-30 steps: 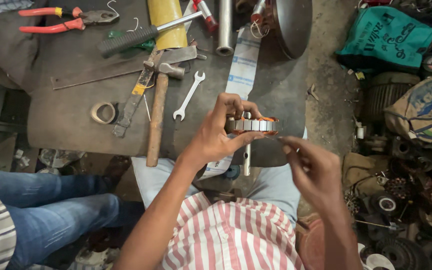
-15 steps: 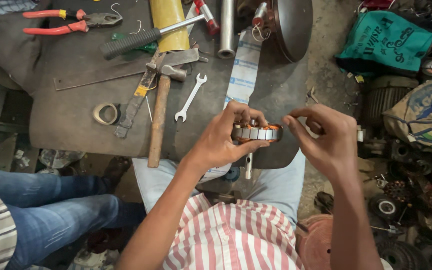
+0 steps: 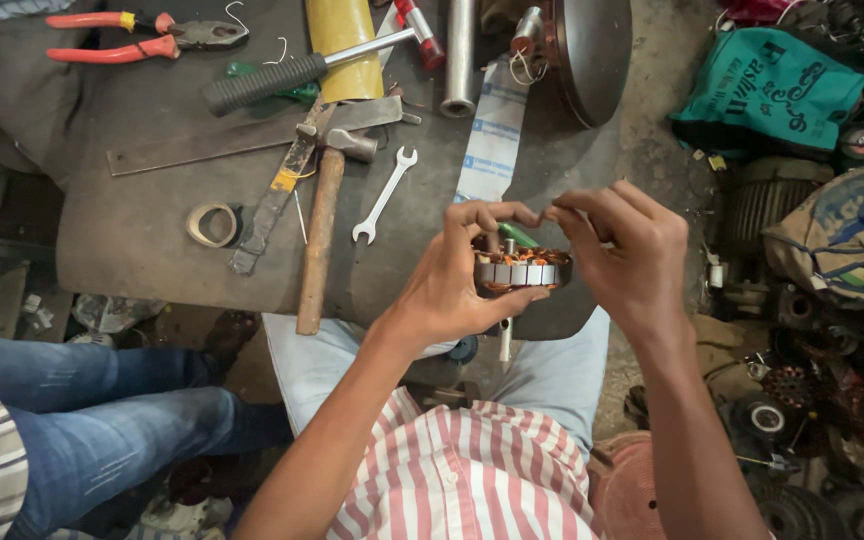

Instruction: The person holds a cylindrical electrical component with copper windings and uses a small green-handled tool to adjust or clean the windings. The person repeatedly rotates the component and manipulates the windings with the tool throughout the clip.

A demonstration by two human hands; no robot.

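Note:
My left hand (image 3: 452, 285) grips a round motor stator (image 3: 522, 270) with copper windings and a banded metal rim, held just above the near edge of the dark work slab (image 3: 142, 230). My right hand (image 3: 622, 250) is curled over the stator's right side, fingertips pinching at its top, touching the windings. A thin green piece shows between the two hands' fingertips. A metal shaft (image 3: 505, 340) hangs below the stator.
On the slab lie a wooden-handled hammer (image 3: 317, 235), a small spanner (image 3: 382, 195), a tape roll (image 3: 212, 223), red pliers (image 3: 132, 35), a yellow roll (image 3: 342, 40), a metal tube (image 3: 459, 55). Another person's jeans-clad leg (image 3: 82, 420) is at left. Motor parts and bags (image 3: 772, 85) crowd the right.
My right hand rose from below right and closed in on the stator's right side, fingertips now at its top. The left hand kept holding the stator.

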